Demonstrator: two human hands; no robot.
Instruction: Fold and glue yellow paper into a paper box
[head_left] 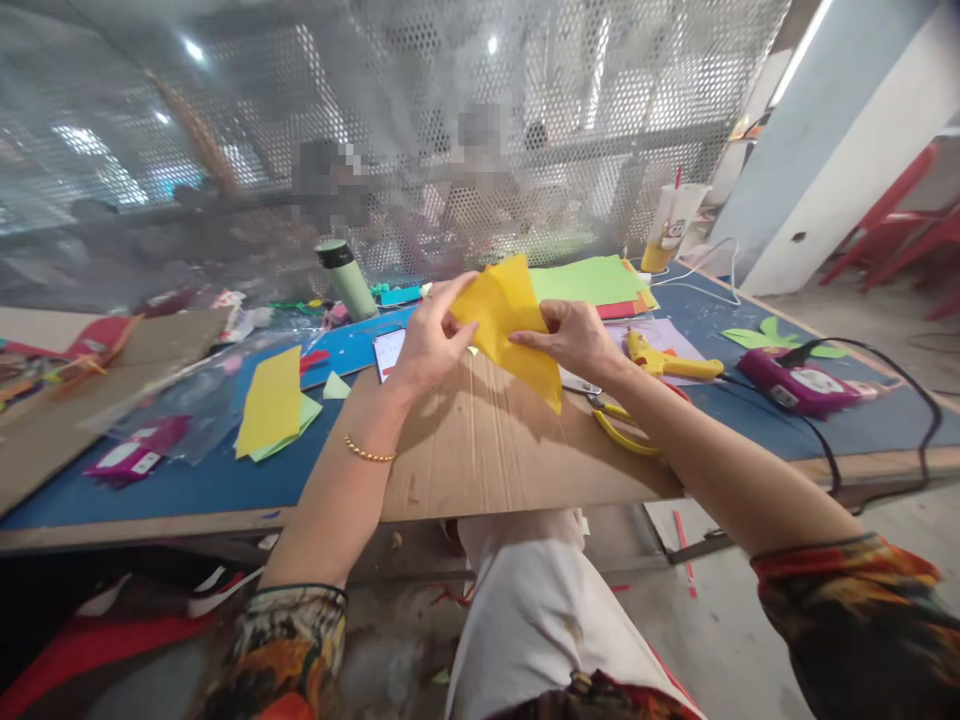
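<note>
Nearest in, pale trousers [525, 600] can be seen at 6 o'clock, under the edge of the bench. A piece of brown cardboard [465, 450] is laid on the blue tabletop [225, 490], kind of like a work mat.

Just above it, a yellow sheet [514, 325] is being held up at 12 o'clock. Its left edge is pinched by the left hand [431, 335], and its right side is pinched by the right hand [581, 340], thumb on the near face. No pressing together, no flat palms. The step in hand looks like shaping or folding, tbh, though the number of layers can't be made out. For any shift of grip, a light pinch is called for, with one side kept steady, since stuff this thin is easily creased in the wrong spot.

Going clockwise from the sheet, yellow-handled pliers [626, 430] are left at 4 o'clock and a yellow glue gun [679, 365] at 3, neither one held. A phone [388, 352] is parked at 9, with more yellow paper [270, 405] farther out at 8.

Farther off, light green sheets [585, 280] are stacked at 1 o'clock, a green tumbler [349, 280] is stood at 10, and a drink cup [667, 230] is set at 2.
</note>
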